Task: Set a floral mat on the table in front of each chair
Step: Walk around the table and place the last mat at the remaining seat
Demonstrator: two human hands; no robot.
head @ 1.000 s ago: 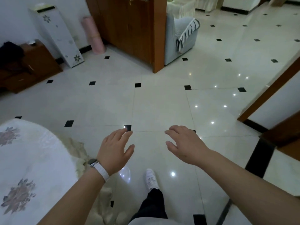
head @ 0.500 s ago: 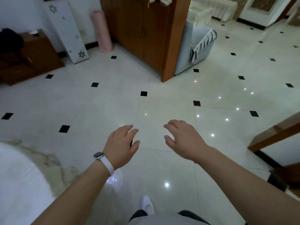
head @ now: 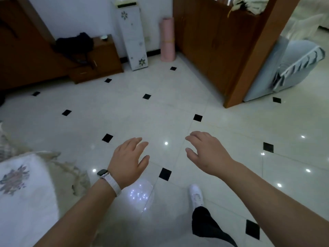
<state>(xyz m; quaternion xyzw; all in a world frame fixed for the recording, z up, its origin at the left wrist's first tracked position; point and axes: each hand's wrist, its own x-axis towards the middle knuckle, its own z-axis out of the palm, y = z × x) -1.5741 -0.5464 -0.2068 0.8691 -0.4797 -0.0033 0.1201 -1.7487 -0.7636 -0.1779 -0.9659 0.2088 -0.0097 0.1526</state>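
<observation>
My left hand (head: 129, 161), with a white watch on the wrist, hangs palm down over the tiled floor and holds nothing. To its right, my right hand (head: 206, 152) is also held out empty with its fingers spread. At the lower left lies the edge of the table (head: 35, 202) under a white cloth, with a floral mat (head: 15, 177) on it, left of my left hand. No chair is in view.
A wooden partition (head: 236, 50) stands ahead on the right, a grey armchair (head: 288, 68) behind it. A pink roll (head: 167, 39), a white floral cabinet (head: 132, 36) and a low wooden cabinet (head: 96, 63) line the far wall. My white shoe (head: 195, 195) is on the glossy floor.
The view has swung left and forward as I walk. The table slipped almost out of sight, then came back at lower left. Both hands stay empty and spread.
</observation>
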